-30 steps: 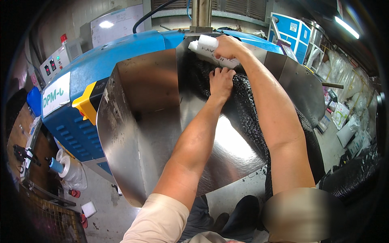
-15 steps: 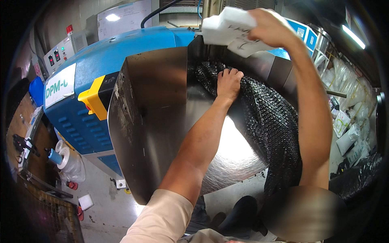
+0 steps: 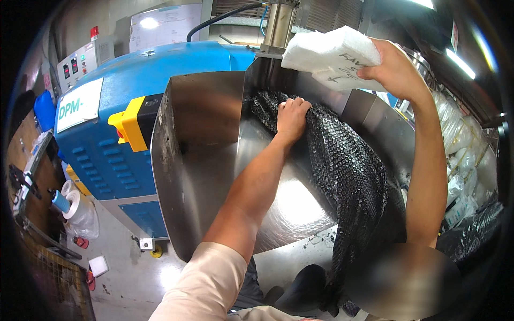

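The left hand (image 3: 292,115) is closed in a fist on the upper edge of the black wrap (image 3: 348,171), a long sheet of bubble film that drapes down the steel hopper (image 3: 203,160) from its throat to past its lower lip. The right hand (image 3: 393,67) is raised above the hopper, its grip clamped on the end of a stack of white foam (image 3: 332,53) slabs, which stick out to the left over the hopper's throat.

The wrap looks light, limp and springy: it folds and bunches wherever it is gathered, so a bunched handful near the top edge, as the left hand has it, is likely the surest hold. Its bubbled surface is glossy and probably somewhat slick against the polished metal, so it should slide down the hopper easily. The foam looks very light and fairly stiff but crushable; pinching it flat across the thickness near one end seems enough, though hard squeezing would likely dent it.

The hopper is bare sheet steel, smooth and mirror-bright on its curved floor, with scuffed flat side walls. Left of the hopper stands the blue machine (image 3: 134,134) body with a yellow block (image 3: 128,123) on its side. Below the hopper the floor (image 3: 134,273) is grey and glossy.
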The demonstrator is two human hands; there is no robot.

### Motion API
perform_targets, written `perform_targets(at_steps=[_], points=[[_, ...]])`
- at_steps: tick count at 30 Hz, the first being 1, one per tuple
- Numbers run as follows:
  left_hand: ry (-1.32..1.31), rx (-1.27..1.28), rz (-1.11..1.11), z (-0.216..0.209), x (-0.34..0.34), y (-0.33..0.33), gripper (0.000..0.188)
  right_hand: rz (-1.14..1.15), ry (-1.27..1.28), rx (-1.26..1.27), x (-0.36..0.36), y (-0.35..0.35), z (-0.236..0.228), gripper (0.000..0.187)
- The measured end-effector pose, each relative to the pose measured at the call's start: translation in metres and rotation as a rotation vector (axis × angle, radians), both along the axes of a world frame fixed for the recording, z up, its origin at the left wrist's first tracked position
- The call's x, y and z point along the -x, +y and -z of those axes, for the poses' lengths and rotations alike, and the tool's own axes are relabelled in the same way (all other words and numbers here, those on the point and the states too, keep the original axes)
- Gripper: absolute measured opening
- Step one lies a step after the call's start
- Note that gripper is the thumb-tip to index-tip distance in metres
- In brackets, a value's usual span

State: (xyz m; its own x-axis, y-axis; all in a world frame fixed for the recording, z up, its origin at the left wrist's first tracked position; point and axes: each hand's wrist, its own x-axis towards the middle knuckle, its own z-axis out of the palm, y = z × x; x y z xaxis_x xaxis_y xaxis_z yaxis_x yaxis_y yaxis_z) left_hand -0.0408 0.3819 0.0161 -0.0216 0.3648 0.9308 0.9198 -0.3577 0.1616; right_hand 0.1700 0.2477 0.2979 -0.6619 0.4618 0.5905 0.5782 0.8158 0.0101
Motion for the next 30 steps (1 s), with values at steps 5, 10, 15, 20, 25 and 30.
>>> perform_targets(at_steps=[5,10,15,20,25,30], points=[[-0.062,0.023,0.033,-0.006,-0.011,-0.001,0.023,0.078,0.087,-0.133,-0.016,-0.034,0.005,0.052],[-0.347,0.01,0.049,-0.024,0.016,-0.004,0.023,0.167,0.236,-0.153,-0.079,-0.089,0.033,0.049],[-0.466,-0.186,-0.009,-0.023,0.068,0.007,0.043,0.462,0.497,-0.063,-0.254,-0.152,0.077,0.055],[-0.591,-0.285,0.067,-0.069,0.065,0.019,0.023,0.754,0.723,0.025,-0.368,-0.255,0.117,0.065],[-0.355,-0.057,-0.08,-0.071,0.042,-0.01,0.022,0.801,0.894,0.058,-0.454,-0.325,0.167,0.061],[0.406,0.837,-0.176,-0.047,0.003,-0.013,0.051,0.758,1.012,0.03,-0.489,-0.334,0.197,0.067]])
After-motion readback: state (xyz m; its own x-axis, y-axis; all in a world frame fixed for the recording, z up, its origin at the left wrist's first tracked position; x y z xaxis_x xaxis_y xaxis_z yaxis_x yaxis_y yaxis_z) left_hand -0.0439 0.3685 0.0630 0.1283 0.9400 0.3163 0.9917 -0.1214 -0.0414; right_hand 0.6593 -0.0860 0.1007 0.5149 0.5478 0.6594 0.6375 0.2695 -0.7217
